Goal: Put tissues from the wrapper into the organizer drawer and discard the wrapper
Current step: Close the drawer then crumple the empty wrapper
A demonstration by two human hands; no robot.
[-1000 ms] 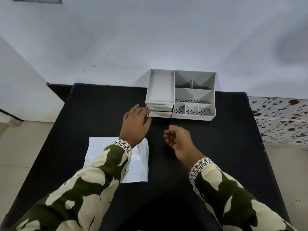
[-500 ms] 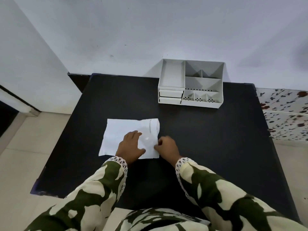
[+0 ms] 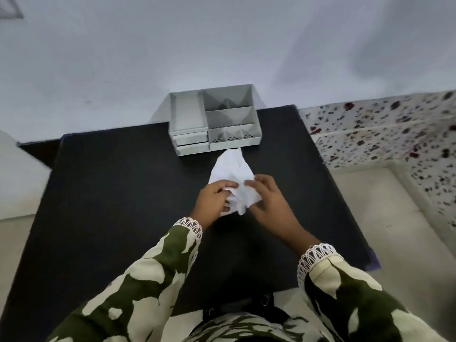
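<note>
A white tissue wrapper (image 3: 232,171) is held up over the black table (image 3: 118,193), crumpled and pointing toward the organizer. My left hand (image 3: 214,203) grips its lower left part and my right hand (image 3: 269,201) grips its right side. Whether tissues are inside the wrapper cannot be told. The grey organizer (image 3: 214,122) stands at the table's far edge against the wall. Its two small drawers (image 3: 192,143) at the front left are closed.
A white wall rises behind the table. A speckled surface (image 3: 385,129) lies to the right, with pale floor (image 3: 370,206) below it. The table's left and right edges drop to the floor.
The wrapper lay flat on the table at the left; both hands have lifted it and brought it to the middle, in front of the organizer. The camera view has shifted.
</note>
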